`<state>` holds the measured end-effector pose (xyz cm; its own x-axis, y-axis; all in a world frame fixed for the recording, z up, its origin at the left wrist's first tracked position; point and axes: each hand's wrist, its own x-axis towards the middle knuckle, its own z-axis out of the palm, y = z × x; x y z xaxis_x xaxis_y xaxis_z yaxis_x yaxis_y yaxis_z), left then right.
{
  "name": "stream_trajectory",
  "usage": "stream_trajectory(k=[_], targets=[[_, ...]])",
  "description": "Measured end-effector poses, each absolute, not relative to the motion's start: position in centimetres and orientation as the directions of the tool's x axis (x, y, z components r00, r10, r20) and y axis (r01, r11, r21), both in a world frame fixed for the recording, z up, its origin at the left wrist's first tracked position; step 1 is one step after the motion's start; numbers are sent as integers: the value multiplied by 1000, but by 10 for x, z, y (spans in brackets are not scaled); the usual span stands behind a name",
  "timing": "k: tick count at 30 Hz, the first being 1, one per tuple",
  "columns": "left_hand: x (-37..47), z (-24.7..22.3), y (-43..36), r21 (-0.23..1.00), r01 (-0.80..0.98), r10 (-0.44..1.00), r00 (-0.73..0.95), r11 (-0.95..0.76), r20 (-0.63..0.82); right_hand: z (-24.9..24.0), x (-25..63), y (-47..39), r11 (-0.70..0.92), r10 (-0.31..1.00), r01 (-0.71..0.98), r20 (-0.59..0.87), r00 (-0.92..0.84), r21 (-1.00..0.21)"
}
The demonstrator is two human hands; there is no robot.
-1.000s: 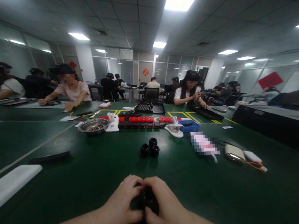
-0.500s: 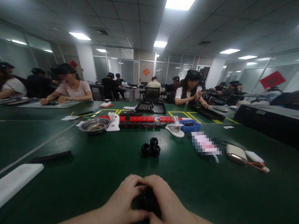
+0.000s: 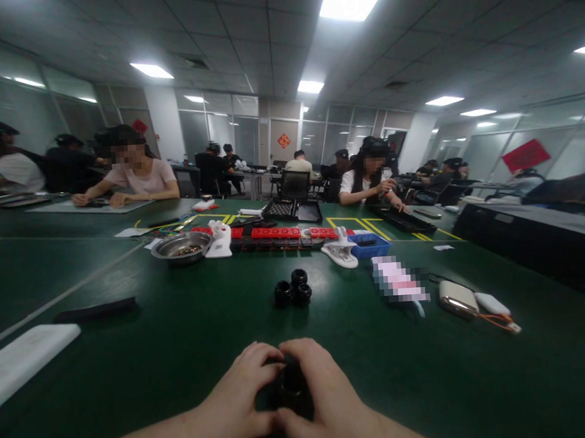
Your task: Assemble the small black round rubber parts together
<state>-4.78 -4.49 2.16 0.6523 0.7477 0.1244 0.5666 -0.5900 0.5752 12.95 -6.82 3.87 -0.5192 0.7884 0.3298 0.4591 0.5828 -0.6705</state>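
Note:
At the near edge of the view, my left hand (image 3: 241,390) and my right hand (image 3: 327,392) curve around a glossy black round piece (image 3: 293,382) with an opening in its top. The fingers of both hands are closed about it from either side, and their tips almost meet at the far side. Its lower part is in shadow and partly hidden by the hands. Straight ahead on the green table (image 3: 205,343) stand several similar black round pieces (image 3: 293,289), grouped together and touching.
Farther off lie a metal bowl (image 3: 183,249) of small parts, a row of red blocks (image 3: 276,233), white clips (image 3: 341,250) and a blue bin (image 3: 369,246). A cream-coloured device (image 3: 457,299) is at right, a white slab (image 3: 31,364) at left. People (image 3: 138,169) sit across the table.
The view has shifted slightly. My right thumb has moved a little to the left, and the top opening of the black piece between my hands shows more clearly.

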Motion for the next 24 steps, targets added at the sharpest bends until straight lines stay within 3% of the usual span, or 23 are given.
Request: stream_trajectory(k=[4, 10, 16, 21, 24], targets=[[-47, 21, -45, 579, 565, 748, 652, -588, 124, 37, 128, -68, 500, 855, 576, 264, -446, -647], [-47, 22, -47, 580, 566, 752, 647, -585, 127, 39, 129, -69, 620, 747, 407, 344, -569, -671], [-47, 22, -46, 580, 558, 743, 657, -593, 128, 38, 126, -69, 487, 867, 591, 274, -416, -643], [-48, 22, -46, 577, 569, 753, 646, -586, 128, 34, 129, -67, 633, 743, 411, 365, -561, -656], [-48, 19, -45, 560, 567, 745, 652, -604, 143, 34, 128, -67, 638, 753, 424, 405, -518, -643]])
